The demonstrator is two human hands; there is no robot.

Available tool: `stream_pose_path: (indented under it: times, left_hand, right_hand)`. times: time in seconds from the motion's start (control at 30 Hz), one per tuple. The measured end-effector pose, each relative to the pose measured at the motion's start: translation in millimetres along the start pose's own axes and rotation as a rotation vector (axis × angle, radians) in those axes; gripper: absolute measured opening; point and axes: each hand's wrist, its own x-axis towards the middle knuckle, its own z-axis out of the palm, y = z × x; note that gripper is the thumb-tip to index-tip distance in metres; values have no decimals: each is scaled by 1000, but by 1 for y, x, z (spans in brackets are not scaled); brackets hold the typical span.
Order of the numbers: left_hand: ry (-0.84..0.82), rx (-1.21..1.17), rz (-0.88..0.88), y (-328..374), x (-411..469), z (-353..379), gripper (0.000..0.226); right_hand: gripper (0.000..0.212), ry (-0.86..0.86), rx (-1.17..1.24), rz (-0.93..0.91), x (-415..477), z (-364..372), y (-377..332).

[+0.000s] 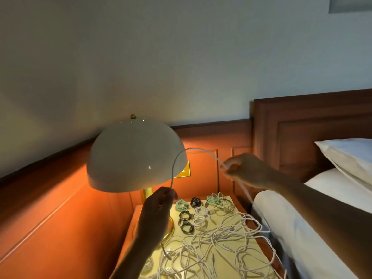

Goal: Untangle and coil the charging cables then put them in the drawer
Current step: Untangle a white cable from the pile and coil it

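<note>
A white cable (189,149) is held arched above the surface (177,213), pinched by the curled fingers of the left hand (159,206) and gripped by those of the right hand (243,170), while tangled cables (211,248) and small coils (196,202) are spread below it.

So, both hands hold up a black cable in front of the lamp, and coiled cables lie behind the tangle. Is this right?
Not quite. The head view shows that the cable held up by the left hand and the right hand is white, not black. It does arch in front of the lamp, and coiled cables do lie behind the tangle.
</note>
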Motion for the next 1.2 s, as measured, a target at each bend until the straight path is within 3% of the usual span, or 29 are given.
stream_pose_path:
  times: [0.07, 0.1, 0.2, 0.27, 0.33, 0.43, 0.6, 0.7, 0.8, 1.07, 1.2]
  left_hand:
    - [-9, 44, -8, 2, 1, -5, 22]
    - [-18, 27, -7, 13, -2, -6, 21]
    - [-42, 29, 5, 32, -10, -5, 21]
    - [-61, 28, 9, 43, -19, -3, 24]
    - [-77, 14, 10, 53, -28, 0, 27]
    - [-91, -36, 17, 61, -37, 7, 30]
    - [-146, -143, -14, 42, -44, 13, 25]
    - [-212, -262, -97, 28, -50, 12, 22]
    - [-292, -434, -193, 14, -56, 14, 24]
    - [-434, -1009, -288, -14, -58, 28, 25]
    - [-329, -1432, -225, -41, -51, 35, 33]
  right_hand:
    - [51, -240, -136, 64, -9, 19, 4]
    - [65, -263, -173, 99, -10, 28, 9]
    - [77, -78, 4, -16, -17, 39, -2]
    - [69, -17, 32, -199, -26, 50, -16]
    - [50, -63, 34, -307, -29, 62, -27]
    - [16, -144, 140, -289, -31, 80, -29]
    - [17, -147, 503, -52, -28, 93, -4]
    - [26, -43, 803, 131, -19, 89, 25]
    - [18, 97, 1000, 299, -10, 93, 53]
    - [16, 191, 691, 401, -9, 181, 90]
    - [20, 63, 498, 318, -14, 222, 91]
